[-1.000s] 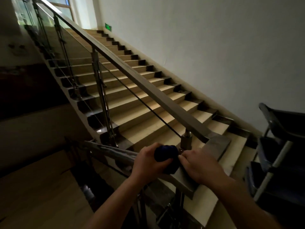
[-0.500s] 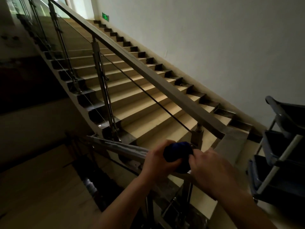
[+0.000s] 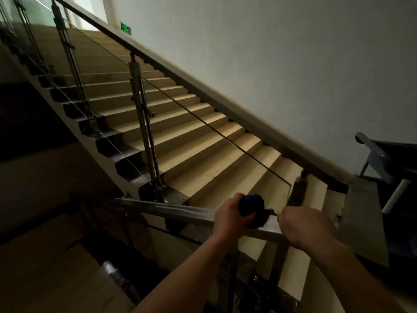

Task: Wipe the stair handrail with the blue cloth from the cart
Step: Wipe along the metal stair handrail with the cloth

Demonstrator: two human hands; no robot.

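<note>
left hand [image 3: 230, 213] gripping blue cloth [image 3: 251, 204] on handrail [image 3: 169, 210], right hand [image 3: 302, 224] knuckles-up beside

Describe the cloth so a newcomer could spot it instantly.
Start at the stairs and follow the handrail down to the shiny near rail at the bottom of the view. There the cloth is the bunched wad gripped by the left hand, beside the right hand. It is the only soft, vivid-blue lump in a beige-and-grey scene.
</note>
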